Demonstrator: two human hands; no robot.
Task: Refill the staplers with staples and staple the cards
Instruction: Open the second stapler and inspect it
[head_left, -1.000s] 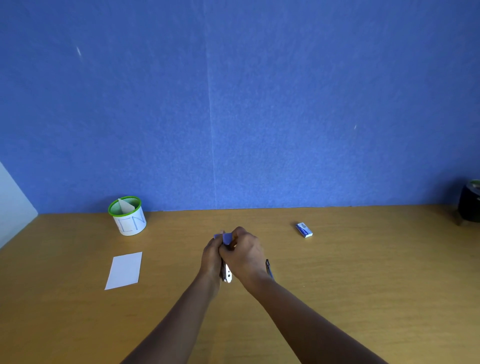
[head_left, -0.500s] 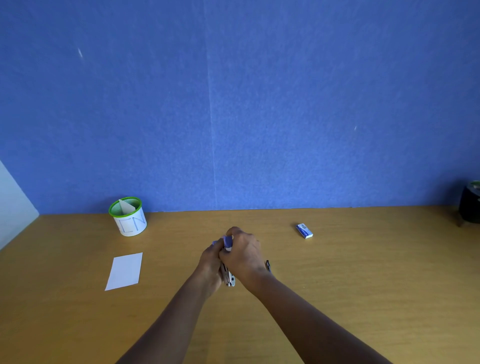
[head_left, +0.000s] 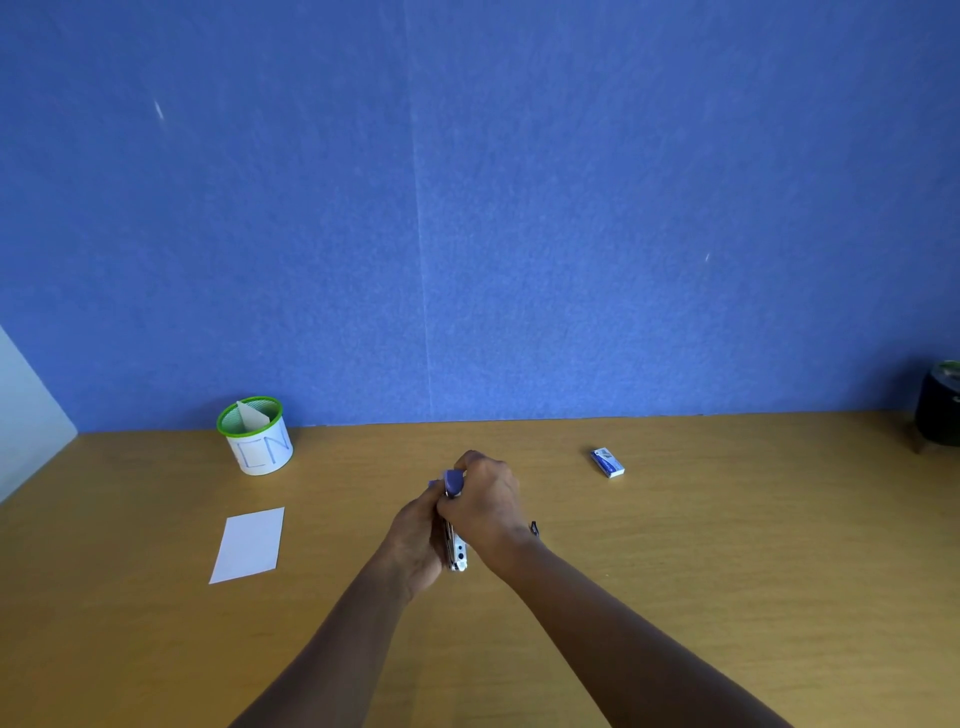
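Note:
At the middle of the wooden desk both my hands are clasped around a small stapler (head_left: 455, 551) with a purple top and a silver metal body. My left hand (head_left: 415, 540) grips it from the left side. My right hand (head_left: 485, 506) covers it from the right and above, with the purple end poking out between the fingers. Most of the stapler is hidden by my hands. A white card (head_left: 249, 544) lies flat to the left. A small blue and white staple box (head_left: 607, 462) lies to the right.
A white cup with a green rim (head_left: 257, 435), holding a folded card, stands at the back left by the blue wall. A black round object (head_left: 937, 410) sits at the far right edge. A small dark item (head_left: 533, 528) peeks out behind my right wrist.
My hands have shifted slightly on the stapler; the purple end now sticks up more clearly between my fingers and the silver rear end shows below. Nothing else moved.

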